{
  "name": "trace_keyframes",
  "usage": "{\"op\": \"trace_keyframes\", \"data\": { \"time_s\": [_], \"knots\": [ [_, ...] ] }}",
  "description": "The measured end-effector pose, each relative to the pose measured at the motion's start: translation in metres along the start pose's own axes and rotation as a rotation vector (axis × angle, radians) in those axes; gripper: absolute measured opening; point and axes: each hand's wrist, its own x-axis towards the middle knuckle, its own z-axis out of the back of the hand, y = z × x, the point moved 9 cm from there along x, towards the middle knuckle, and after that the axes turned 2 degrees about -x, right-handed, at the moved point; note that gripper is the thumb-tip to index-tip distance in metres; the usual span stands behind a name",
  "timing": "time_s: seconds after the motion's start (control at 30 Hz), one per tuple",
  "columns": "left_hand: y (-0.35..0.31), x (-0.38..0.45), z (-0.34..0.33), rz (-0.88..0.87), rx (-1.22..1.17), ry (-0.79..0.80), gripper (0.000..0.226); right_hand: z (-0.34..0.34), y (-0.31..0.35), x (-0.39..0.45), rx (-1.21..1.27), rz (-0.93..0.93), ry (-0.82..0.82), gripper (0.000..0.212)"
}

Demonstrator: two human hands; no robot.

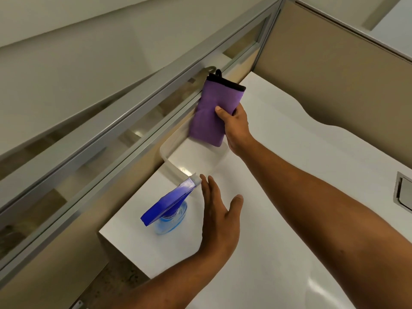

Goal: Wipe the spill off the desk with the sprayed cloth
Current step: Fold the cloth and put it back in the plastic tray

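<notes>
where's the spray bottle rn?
In the head view, the spray bottle stands upright on the white desk near its left edge, just left of the open left hand, which isn't gripping it.

The purple cloth [213, 112] hid most of the right hand's [237, 128] fingers; only the thumb showed. The cloth also covered the far end of the clear tray [171, 148]. The blue sprayer head hid most of the spray bottle [169, 208]. The metal plate [403, 195] in the tabletop [289, 166] was cut off by the right edge. Both arms ran out of the picture.
</notes>
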Motion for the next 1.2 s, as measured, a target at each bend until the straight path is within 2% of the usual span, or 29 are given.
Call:
{"op": "trace_keyframes", "data": {
  "time_s": [0.2,0.3,0.43,0.5,0.57,0.7,0.77,0.9,1.0,1.07,1.13,1.2],
  "knots": [
    [-0.001,0.000,0.000,-0.020,-0.002,0.009,0.082,0.018,-0.005,-0.003,-0.006,0.068,-0.117,0.045],
    [0.000,0.000,0.000,-0.029,0.011,0.007,0.087,0.021,-0.007,-0.004,-0.044,0.057,-0.106,0.049],
    [-0.001,0.000,0.000,-0.029,-0.006,0.021,0.083,0.035,0.002,0.001,-0.263,0.032,-0.108,0.041],
    [-0.003,-0.001,0.001,-0.029,-0.008,0.034,0.080,0.049,0.019,0.003,-0.476,0.125,-0.172,0.039],
    [-0.003,-0.002,0.001,-0.030,0.001,0.042,0.079,0.062,0.031,0.006,-0.584,0.177,-0.219,0.042],
    [-0.002,-0.002,0.002,-0.035,-0.022,0.044,0.077,0.074,0.017,0.017,-0.447,0.004,-0.131,0.045],
    [-0.002,-0.002,0.003,-0.040,-0.030,0.043,0.078,0.075,0.013,0.018,-0.459,-0.007,-0.121,0.049],
    [-0.004,-0.006,0.003,-0.077,0.030,0.058,0.078,0.080,0.004,0.017,-0.346,-0.089,-0.107,0.068],
    [0.000,-0.018,0.004,-0.146,0.095,0.158,0.082,0.086,-0.001,0.002,-0.293,-0.183,-0.133,0.083],
    [0.011,-0.032,0.011,-0.204,0.152,0.225,0.077,0.097,0.008,-0.020,-0.391,-0.113,-0.254,0.072],
    [0.024,-0.045,0.025,-0.246,0.193,0.267,0.059,0.098,0.030,-0.059,-0.440,0.125,-0.346,0.042],
    [0.042,-0.053,0.043,-0.263,0.257,0.273,0.036,0.077,0.041,-0.102,-0.486,0.322,-0.201,0.019]
  ]
}}
